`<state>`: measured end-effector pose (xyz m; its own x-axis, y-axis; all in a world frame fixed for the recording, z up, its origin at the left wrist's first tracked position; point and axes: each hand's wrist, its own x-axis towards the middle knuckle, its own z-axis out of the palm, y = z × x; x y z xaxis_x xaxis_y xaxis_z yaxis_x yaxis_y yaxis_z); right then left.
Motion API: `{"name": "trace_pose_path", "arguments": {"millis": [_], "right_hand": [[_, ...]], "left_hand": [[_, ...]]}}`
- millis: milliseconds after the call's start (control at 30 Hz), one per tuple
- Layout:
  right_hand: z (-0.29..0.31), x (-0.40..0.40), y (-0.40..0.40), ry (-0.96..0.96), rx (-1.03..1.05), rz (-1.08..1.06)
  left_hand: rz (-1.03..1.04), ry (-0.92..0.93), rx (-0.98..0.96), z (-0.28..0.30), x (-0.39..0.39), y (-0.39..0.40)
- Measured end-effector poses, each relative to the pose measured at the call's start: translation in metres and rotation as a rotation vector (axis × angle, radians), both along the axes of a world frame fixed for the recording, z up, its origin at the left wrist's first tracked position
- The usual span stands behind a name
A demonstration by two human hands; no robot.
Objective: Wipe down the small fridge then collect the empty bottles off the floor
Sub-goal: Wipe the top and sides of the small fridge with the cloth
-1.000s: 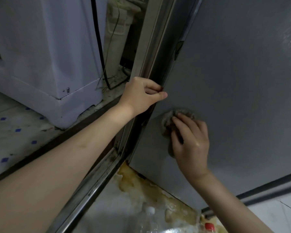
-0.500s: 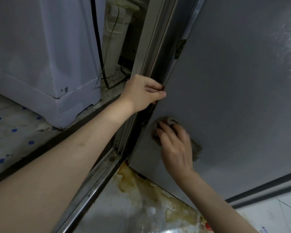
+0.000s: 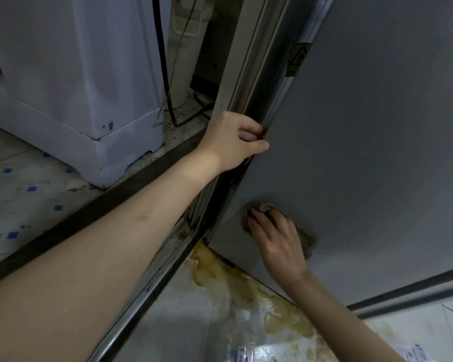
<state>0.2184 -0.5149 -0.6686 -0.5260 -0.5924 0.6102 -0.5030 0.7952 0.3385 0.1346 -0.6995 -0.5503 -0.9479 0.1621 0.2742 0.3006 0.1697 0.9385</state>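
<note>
The small grey fridge [image 3: 364, 152] fills the right side of the head view, its flat side panel facing me. My left hand [image 3: 233, 141] grips the fridge's rear corner edge, fingers curled behind it and thumb on the panel. My right hand [image 3: 277, 241] presses a grey cloth [image 3: 305, 237] flat against the lower left part of the panel, close to the bottom corner. A clear plastic bottle [image 3: 243, 343] with a white cap lies on the floor at the bottom edge, partly cut off.
A white appliance [image 3: 84, 87] stands at the left on blue-patterned tiles. A metal door frame [image 3: 152, 280] and dark threshold run diagonally between it and the fridge. Black cables [image 3: 165, 74] hang behind. Brown stains [image 3: 220, 275] spread on the floor under the fridge.
My right hand has slid the cloth down and to the left along the panel, toward the bottom corner. My left hand keeps its grip on the fridge's edge.
</note>
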Motion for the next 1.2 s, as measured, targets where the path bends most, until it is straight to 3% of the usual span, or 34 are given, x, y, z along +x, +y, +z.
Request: {"name": "trace_pose_path", "arguments": {"millis": [267, 467, 733, 1000, 1200], "right_hand": [[0.002, -0.005, -0.01, 0.017, -0.141, -0.001], [-0.024, -0.009, -0.01, -0.049, 0.073, 0.002], [-0.017, -0.017, -0.028, -0.05, -0.065, -0.006], [-0.072, -0.007, -0.012, -0.136, 0.3, 0.017], [-0.05, -0.002, -0.008, -0.127, 0.155, 0.012]], "left_hand": [[0.019, 0.035, -0.047, -0.021, 0.002, 0.001], [0.018, -0.005, -0.012, -0.032, -0.006, 0.001], [-0.004, -0.035, 0.039, -0.032, -0.006, 0.002], [-0.004, -0.039, 0.048, -0.034, -0.005, 0.002], [-0.027, -0.029, 0.036, -0.033, -0.006, 0.001]]}}
